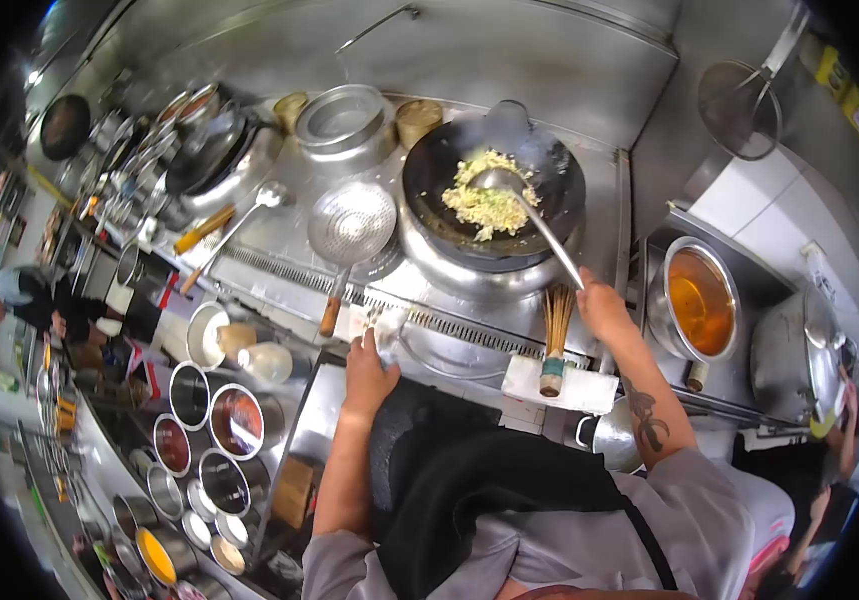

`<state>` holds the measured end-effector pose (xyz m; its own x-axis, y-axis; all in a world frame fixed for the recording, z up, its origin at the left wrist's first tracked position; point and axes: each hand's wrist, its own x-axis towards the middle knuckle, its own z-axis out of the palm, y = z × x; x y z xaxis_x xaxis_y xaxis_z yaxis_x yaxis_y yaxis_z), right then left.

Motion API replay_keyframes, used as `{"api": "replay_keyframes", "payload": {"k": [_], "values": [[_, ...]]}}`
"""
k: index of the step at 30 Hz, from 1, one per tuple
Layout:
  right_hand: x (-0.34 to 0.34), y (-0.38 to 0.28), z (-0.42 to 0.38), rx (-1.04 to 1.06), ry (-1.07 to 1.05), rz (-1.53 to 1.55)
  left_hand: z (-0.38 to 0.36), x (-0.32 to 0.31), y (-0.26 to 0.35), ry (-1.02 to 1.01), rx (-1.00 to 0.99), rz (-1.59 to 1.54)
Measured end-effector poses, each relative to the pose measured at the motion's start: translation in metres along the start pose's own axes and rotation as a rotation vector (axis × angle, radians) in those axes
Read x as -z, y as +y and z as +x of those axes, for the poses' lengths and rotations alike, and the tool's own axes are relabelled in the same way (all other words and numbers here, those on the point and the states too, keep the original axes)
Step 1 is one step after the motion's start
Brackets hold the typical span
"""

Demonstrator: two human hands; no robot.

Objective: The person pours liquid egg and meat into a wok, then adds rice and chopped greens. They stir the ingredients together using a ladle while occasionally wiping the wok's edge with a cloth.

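Note:
My right hand is closed around the long handle of a metal ladle. The ladle's bowl rests in a pale yellow, rice-like food with green bits. That food lies in a black wok on the round burner, with some steam at its far side. At the stove's front edge is my left hand, fingers bent together; whatever they grip is hard to make out. Just beyond it lies a perforated skimmer with a wooden handle. A bamboo wok brush sits near my right forearm.
On the right stands a metal bowl of orange liquid, with a large pot beside it. A mesh strainer hangs above. Several seasoning containers fill the left side. Another wok is at back left. Other people are at both sides.

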<state>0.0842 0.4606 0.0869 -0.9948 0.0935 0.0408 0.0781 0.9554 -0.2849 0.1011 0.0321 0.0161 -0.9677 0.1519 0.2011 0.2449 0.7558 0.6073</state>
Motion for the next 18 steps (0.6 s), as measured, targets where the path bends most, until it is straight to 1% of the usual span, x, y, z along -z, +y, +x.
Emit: {"api": "replay_keyframes", "payload": {"k": [1, 2, 3, 4, 5, 6, 8, 9, 11, 13, 14, 15, 17, 18], "values": [[-0.001, 0.0, 0.006, -0.026, 0.011, 0.0, 0.018, -0.009, 0.0, -0.026, 0.04, 0.162], [-0.002, -0.003, 0.012, -0.025, -0.034, 0.003, 0.03, -0.018, -0.003, -0.054, 0.077, 0.324], [-0.003, -0.003, 0.015, -0.022, -0.079, 0.005, 0.04, -0.025, -0.009, -0.07, 0.053, 0.317], [-0.008, 0.003, 0.021, 0.013, -0.035, 0.02, 0.053, -0.032, -0.017, -0.17, 0.132, 0.376], [-0.006, 0.001, 0.022, -0.007, -0.026, 0.014, 0.064, -0.038, -0.024, -0.269, 0.213, 0.438], [-0.004, -0.005, 0.019, -0.021, 0.004, 0.049, 0.07, -0.042, -0.032, -0.317, 0.215, 0.458], [-0.01, -0.009, 0.021, -0.039, 0.094, 0.132, 0.078, -0.054, -0.051, -0.339, 0.172, 0.461], [-0.014, -0.005, 0.027, -0.053, 0.102, 0.128, 0.081, -0.059, -0.061, -0.36, 0.151, 0.47], [-0.019, -0.002, 0.037, -0.088, 0.173, 0.217, 0.088, -0.059, -0.074, -0.355, 0.104, 0.437], [-0.023, 0.002, 0.056, -0.118, 0.214, 0.206, 0.096, -0.056, -0.091, -0.404, 0.118, 0.197], [-0.022, 0.002, 0.068, -0.131, 0.252, 0.199, 0.101, -0.053, -0.101, -0.37, 0.087, -0.032], [-0.024, 0.0, 0.08, -0.143, 0.255, 0.195, 0.109, -0.051, -0.112, -0.44, 0.229, -0.281], [-0.029, -0.015, 0.107, -0.268, 0.229, 0.225, 0.118, -0.047, -0.102, -0.461, 0.456, -0.986], [-0.043, -0.019, 0.121, -0.275, 0.232, 0.223, 0.122, -0.041, -0.093, -0.47, 0.453, -0.985]]}}
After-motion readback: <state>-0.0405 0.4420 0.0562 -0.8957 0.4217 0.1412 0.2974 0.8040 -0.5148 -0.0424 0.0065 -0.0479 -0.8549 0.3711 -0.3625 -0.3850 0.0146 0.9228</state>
